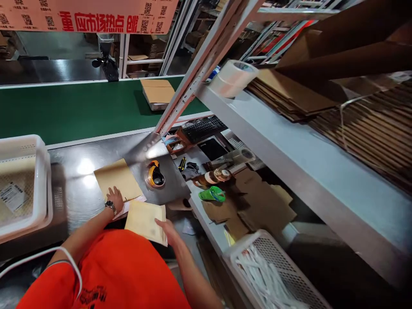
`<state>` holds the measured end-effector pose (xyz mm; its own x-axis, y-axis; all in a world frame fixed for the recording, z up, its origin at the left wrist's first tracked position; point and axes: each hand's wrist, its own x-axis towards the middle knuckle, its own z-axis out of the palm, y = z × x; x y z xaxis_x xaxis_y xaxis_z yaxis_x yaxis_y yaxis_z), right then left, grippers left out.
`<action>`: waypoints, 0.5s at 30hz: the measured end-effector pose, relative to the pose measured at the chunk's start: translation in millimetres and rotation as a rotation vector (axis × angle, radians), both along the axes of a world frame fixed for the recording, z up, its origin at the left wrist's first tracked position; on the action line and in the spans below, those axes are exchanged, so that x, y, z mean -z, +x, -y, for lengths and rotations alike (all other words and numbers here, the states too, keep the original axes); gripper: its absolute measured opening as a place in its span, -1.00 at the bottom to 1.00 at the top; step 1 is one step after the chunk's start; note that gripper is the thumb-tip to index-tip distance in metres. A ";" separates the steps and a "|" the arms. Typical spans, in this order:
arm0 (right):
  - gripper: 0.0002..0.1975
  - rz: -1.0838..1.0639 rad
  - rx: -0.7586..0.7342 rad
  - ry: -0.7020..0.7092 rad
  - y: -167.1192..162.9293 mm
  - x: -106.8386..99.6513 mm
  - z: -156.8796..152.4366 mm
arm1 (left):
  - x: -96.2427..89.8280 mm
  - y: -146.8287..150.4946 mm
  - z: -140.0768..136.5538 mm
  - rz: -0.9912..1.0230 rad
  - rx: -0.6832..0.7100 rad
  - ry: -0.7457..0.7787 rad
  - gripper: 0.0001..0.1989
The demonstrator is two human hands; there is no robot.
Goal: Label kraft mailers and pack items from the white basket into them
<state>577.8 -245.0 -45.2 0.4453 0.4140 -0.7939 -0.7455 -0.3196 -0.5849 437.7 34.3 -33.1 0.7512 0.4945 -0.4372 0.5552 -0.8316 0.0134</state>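
My right hand (166,231) grips the right edge of a pale yellow padded envelope (145,218), held at the table's near edge in front of my body. Flat on the metal table lies a tan envelope (117,178), and my left hand (115,200) rests on its near edge with the fingers apart. Part of a white paper or packet (125,207) shows beneath that hand and the tan envelope. A yellow-and-black tape dispenser (156,175) sits on the table to the right of the tan envelope.
A white plastic basket (41,180) with a labelled parcel stands at left. Behind runs a green conveyor belt (71,111) carrying a box (157,93). A shelf (289,150) with tape rolls (233,79) and flattened cardboard overhangs the right. A bottle (214,176) and perforated basket (273,266) are below.
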 end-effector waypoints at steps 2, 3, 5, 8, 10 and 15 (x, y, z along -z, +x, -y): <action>-0.67 0.024 0.072 0.011 1.2 2.1 -10.4 | -3.5 4.3 -0.8 0.041 0.021 -0.001 -0.44; -0.70 0.047 0.117 0.019 0.7 3.2 -17.6 | -5.2 5.0 -1.1 0.061 0.051 -0.011 -0.52; -0.74 0.094 0.194 0.041 -4.2 5.5 -36.4 | -8.3 4.8 0.0 0.079 0.129 -0.043 -0.65; -0.72 0.127 0.226 0.086 -20.9 8.8 -76.8 | -14.9 4.0 8.8 0.104 0.237 -0.092 -0.73; -0.69 0.136 0.209 0.121 -34.6 10.3 -111.9 | -22.7 3.7 17.7 0.136 0.267 -0.103 -0.74; -0.71 0.206 0.127 0.184 -54.7 9.3 -198.3 | -44.4 -6.1 20.5 0.294 0.230 -0.097 -0.62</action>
